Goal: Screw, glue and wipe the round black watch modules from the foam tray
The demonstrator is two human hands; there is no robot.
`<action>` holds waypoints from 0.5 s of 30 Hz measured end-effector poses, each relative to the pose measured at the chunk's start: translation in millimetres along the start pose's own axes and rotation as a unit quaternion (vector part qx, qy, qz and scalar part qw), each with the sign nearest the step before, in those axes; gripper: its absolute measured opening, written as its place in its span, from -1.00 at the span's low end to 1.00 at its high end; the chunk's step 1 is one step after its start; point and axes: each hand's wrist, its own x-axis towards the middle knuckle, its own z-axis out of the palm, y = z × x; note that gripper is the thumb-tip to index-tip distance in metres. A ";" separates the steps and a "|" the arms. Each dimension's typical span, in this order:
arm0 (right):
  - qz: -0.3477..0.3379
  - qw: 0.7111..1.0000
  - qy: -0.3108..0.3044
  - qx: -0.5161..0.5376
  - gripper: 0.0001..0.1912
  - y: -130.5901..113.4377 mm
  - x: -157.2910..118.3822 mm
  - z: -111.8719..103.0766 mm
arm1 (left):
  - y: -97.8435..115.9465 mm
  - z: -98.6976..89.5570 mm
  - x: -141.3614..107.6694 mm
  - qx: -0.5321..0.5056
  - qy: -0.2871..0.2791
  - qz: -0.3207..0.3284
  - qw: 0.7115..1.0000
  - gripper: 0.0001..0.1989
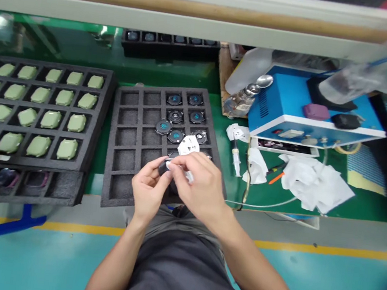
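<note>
Currently the small black rounded plastic-looking casing (163, 167) is sitting between both hands, above the near half of the black foam grid tray (120, 187). Left hand (148, 186) is pinching its edge between the fingers; right hand (203, 185) is gripping at the pale patch (168, 164) on it, exact contact hidden. Likely behaving light, stiff, slightly slippery, scratch-prone; edge hold is suiting it. Patch side is facing up-right; outline is looking roundish, long axis not showing clearly

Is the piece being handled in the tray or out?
Out: the left hand holds the dark piece between thumb and fingers, the right hand against it.
</note>
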 end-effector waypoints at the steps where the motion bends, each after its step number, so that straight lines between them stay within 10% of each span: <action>1: -0.001 1.000 0.002 -0.018 -0.84 1.3 0.2 0.8 | 1.1 0.5 0.4 0.000 0.008 0.007 1.000 -0.64; 15: 0.227 0.961 0.072 -0.142 -0.70 102.7 -42.3 -60.8 | 8.9 10.4 8.7 -0.034 0.039 0.017 0.999 -0.62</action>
